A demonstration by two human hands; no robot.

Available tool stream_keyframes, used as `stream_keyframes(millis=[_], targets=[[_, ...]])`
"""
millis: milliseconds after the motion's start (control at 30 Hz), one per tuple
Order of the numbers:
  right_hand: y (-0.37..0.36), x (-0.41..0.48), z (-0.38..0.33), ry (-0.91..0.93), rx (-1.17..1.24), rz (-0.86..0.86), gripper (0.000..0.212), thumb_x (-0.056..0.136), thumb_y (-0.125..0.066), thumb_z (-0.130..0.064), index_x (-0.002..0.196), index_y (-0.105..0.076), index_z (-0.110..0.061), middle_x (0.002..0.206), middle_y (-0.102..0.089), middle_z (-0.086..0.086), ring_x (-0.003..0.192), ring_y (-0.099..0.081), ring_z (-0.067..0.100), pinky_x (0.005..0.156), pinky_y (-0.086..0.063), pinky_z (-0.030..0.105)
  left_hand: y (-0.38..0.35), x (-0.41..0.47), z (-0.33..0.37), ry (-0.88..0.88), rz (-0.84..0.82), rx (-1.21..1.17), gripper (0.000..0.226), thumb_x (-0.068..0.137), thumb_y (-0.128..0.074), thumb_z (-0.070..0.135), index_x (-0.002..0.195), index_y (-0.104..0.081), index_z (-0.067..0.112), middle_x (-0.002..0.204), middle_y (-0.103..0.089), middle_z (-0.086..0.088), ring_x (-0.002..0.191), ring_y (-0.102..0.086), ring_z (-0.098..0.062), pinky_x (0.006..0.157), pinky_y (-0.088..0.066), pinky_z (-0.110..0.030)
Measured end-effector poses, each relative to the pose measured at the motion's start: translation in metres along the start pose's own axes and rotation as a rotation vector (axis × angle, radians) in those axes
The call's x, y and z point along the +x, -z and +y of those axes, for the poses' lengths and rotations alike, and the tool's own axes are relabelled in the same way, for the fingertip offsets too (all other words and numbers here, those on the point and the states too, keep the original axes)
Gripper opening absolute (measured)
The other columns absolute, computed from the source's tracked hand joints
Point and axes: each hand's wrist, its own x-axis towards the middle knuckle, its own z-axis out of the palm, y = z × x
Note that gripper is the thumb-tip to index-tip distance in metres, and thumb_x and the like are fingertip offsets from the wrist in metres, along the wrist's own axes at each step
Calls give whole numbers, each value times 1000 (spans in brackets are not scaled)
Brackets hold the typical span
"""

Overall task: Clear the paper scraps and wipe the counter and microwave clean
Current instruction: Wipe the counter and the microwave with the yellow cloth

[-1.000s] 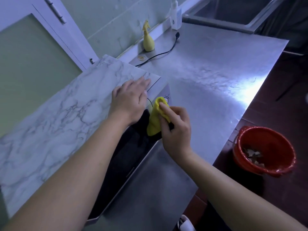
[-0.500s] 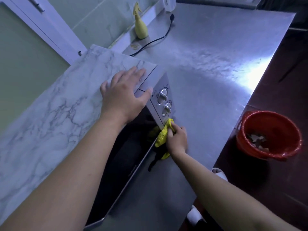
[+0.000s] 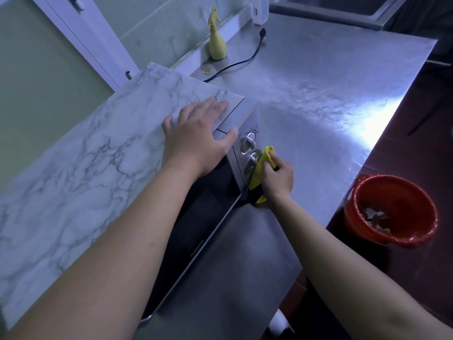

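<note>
A microwave (image 3: pixel 98 163) with a marble-patterned top and two silver knobs stands on the steel counter (image 3: pixel 318 99). My left hand (image 3: pixel 193 138) lies flat on the microwave's top front corner, fingers straight. My right hand (image 3: pixel 278 179) grips a yellow cloth (image 3: pixel 263 165) and presses it against the control panel's right edge, beside the lower knob. Paper scraps (image 3: pixel 375 214) lie inside a red bucket (image 3: pixel 392 209) on the floor to the right.
A yellow spray bottle (image 3: pixel 216 38) stands at the back wall. The microwave's black cord and plug (image 3: pixel 245 58) trail across the counter. A white bottle (image 3: pixel 259 11) and a sink (image 3: pixel 343 8) lie at the far end. A white cabinet door hangs upper left.
My right hand with the cloth has moved from the door's lower edge up and right onto the control panel beside the knobs. My left hand stays on the microwave top.
</note>
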Motion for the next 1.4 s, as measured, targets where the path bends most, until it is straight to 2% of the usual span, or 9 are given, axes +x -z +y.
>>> stream_keyframes(millis=[267,433,667,833,933,1000,1067,1167,1400], targets=[[-5,-77,52,-72,-47,-313,34,92,-67,-18,126,-69,-21,116,-65,8,108,-63,21,99,-50,39,0,0,0,-1,9,9,58,86,-46,63,141,-43,46,156,-35,17,144,-26,-11,117,-14,-52],[17,-111,68,-50,-45,-653,37,87,-73,-13,91,-74,-50,111,-68,-5,104,-65,13,82,-52,22,3,-1,1,3,3,-6,56,88,-48,63,141,-44,46,156,-35,16,145,-26,-11,117,-13,-51],[63,-88,61,-147,194,-403,37,86,-71,-1,91,-75,-37,89,-69,-1,79,-66,13,66,-52,20,2,-1,0,2,13,-14,55,88,-50,62,140,-45,45,155,-37,16,144,-27,-11,117,-14,-51],[76,-31,26,-53,232,-146,31,88,-68,-1,108,-69,-24,91,-65,2,71,-61,9,59,-48,12,1,-1,0,2,22,-10,55,88,-50,62,140,-46,45,155,-37,16,144,-28,-11,118,-14,-50],[70,1,5,-42,295,-57,44,83,-75,-6,120,-62,-25,94,-66,-3,74,-64,4,62,-49,13,1,-1,0,7,20,-9,56,87,-50,63,140,-46,45,155,-37,16,144,-28,-11,117,-14,-50],[58,17,-5,-125,374,-77,51,81,-79,-9,126,-58,-22,98,-66,-2,83,-66,10,73,-53,23,1,0,0,9,17,-6,57,87,-49,64,141,-45,45,155,-37,16,144,-27,-10,117,-15,-50],[40,25,-10,-193,428,-172,28,81,-79,-9,106,-67,-13,92,-65,5,80,-64,20,73,-52,33,2,0,-1,10,17,-3,58,86,-49,64,141,-45,45,155,-37,16,143,-27,-9,117,-15,-50],[18,27,-8,-187,385,-196,13,81,-75,-10,86,-68,-20,82,-64,4,71,-62,18,64,-52,28,2,0,0,4,26,-4,58,86,-49,64,140,-46,45,154,-38,17,142,-29,-9,117,-16,-50],[10,29,10,-83,205,-153,12,86,-70,-19,92,-64,-27,86,-69,-2,80,-65,18,73,-54,30,2,0,0,3,39,-13,61,81,-45,67,138,-47,46,153,-40,18,141,-31,-10,116,-17,-51]])
